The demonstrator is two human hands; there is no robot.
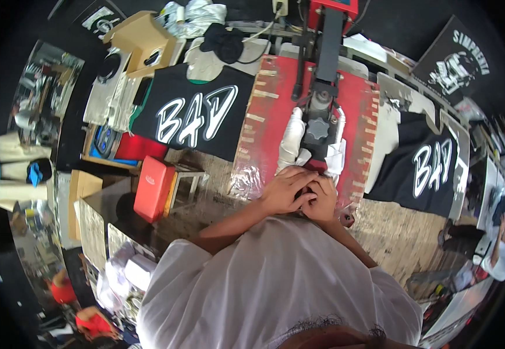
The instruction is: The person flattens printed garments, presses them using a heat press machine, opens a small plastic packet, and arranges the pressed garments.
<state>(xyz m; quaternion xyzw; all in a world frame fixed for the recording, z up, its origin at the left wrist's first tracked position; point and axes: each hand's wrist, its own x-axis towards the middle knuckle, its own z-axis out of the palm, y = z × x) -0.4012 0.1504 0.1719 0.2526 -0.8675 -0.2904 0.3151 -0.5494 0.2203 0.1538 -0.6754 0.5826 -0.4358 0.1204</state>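
Just past the fingers: heat press (313, 110) with a red upper plate, black arm over its middle, black knob (317, 129) on top. Both hands sit at the near end of the press handle (299, 139), which is wrapped in white cloth. Left hand (286, 189) fingers curl over the handle end, clenched on it. Right hand (322, 200) tucked against the left, fingers folded; exact grasp hidden by the left hand, can't tell.

Packages and signs:
- Red flat box (154, 188) standing on edge, left of the fingers, near the table (217, 168) edge.
- Brown cardboard box (142, 39) far up-left, open, with round cutouts.
- Smaller tan carton (81, 187) further left, lower.
- Black square sign (455, 61) with white graphic, up-right, leaning tilted.

Other stuff:
- Black shirt with big white lettering (191, 113) laid flat left of the press.
- Second black lettered shirt (430, 168) on a platen right of the fingers.
- White bundled cloth (191, 17) and a dark cloth lump (223, 42) beyond the press, up-left.
- Another person in white (500, 256) far right, well apart.

Person's own white shirt (275, 285) blocks everything below the hands.
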